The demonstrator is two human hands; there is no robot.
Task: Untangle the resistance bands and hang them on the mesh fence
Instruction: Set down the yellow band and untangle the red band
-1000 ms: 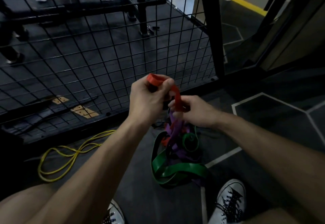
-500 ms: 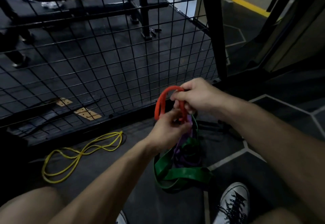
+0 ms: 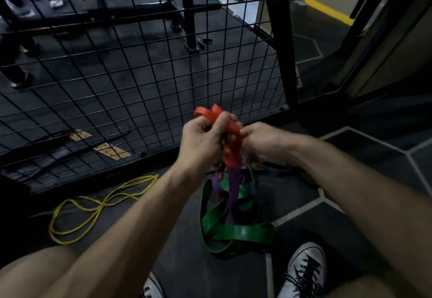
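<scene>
Holding the red band (image 3: 230,131) up before the mesh fence (image 3: 140,82), my left hand (image 3: 201,141) and right hand (image 3: 261,143) both grip it closed; green band (image 3: 236,234) tangle trails on the floor, yellow band (image 3: 93,206) apart. Half a second ago, the right hand was higher.

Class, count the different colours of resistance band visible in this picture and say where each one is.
4. Orange band gripped by both hands; purple band hanging below it; green band looped on the floor; yellow band lying apart near the fence. More may be hidden in the tangle.
</scene>
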